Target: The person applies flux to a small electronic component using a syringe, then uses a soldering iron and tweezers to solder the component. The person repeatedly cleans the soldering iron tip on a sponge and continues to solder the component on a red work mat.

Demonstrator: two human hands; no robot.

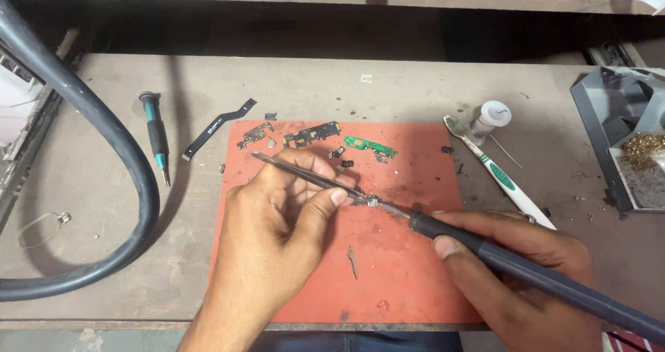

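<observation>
Soldering step: left hand [277, 213] clamps tweezers [305, 174] on a small part [369, 201] mid-mat [415, 283]. Right hand [526, 269] grips soldering iron [526, 272], tip touching part; next move likely needs steadiness.

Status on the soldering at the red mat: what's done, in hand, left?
Done: several small boards and a green board lie stripped out on the red mat. In hand: left hand pins a small metal part with tweezers; right hand holds the soldering iron tip at it. Left: flex cable, screwdriver, toothbrush lie untouched.
</observation>
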